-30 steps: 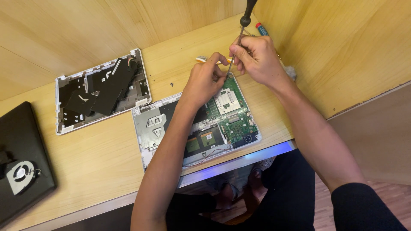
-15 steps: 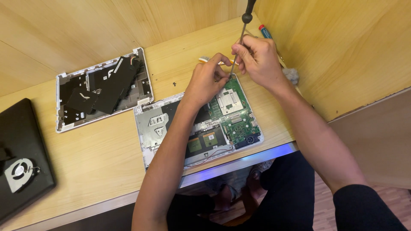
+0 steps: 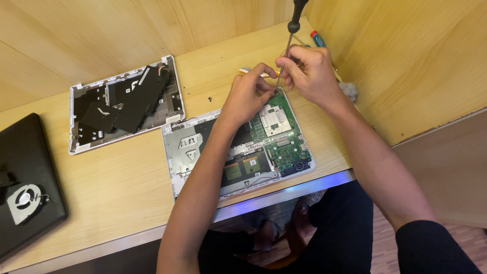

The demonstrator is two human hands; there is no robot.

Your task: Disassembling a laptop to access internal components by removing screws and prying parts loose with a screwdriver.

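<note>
Landmark: I am taking the opened laptop base (image 3: 238, 155) as my reference; it is lying near the front edge of the wooden desk (image 3: 116, 187), white-rimmed, with its insides facing up.
Circuit board: a green circuit board (image 3: 281, 134) is filling the right half of the laptop base, with a silver square plate sitting on its far part.
Right hand: my right hand (image 3: 309, 71) is hovering over the far right corner of the laptop base, fingers curled tight around the thin metal shaft of a screwdriver (image 3: 290, 35).
Screwdriver: it is standing nearly upright, its black handle running out of the top of the view and its tip pointing down at the far edge of the circuit board; I cannot tell whether the tip is touching.
Left hand: my left hand (image 3: 248, 94) is resting over the far edge of the laptop base just left of the right hand, fingers bent and pinched together near the screwdriver tip; I cannot tell whether they are gripping anything.
Removed cover: a white cover panel (image 3: 124, 104) with black sheets inside is lying to the far left of the laptop base, apart from it.
Black slab: a black flat device (image 3: 28, 187) with a small round fan on it is lying well left of the laptop base, at the desk's edge.
Second tool: a red and blue tool tip (image 3: 318, 39) is lying beyond the laptop base, by the wooden wall.
</note>
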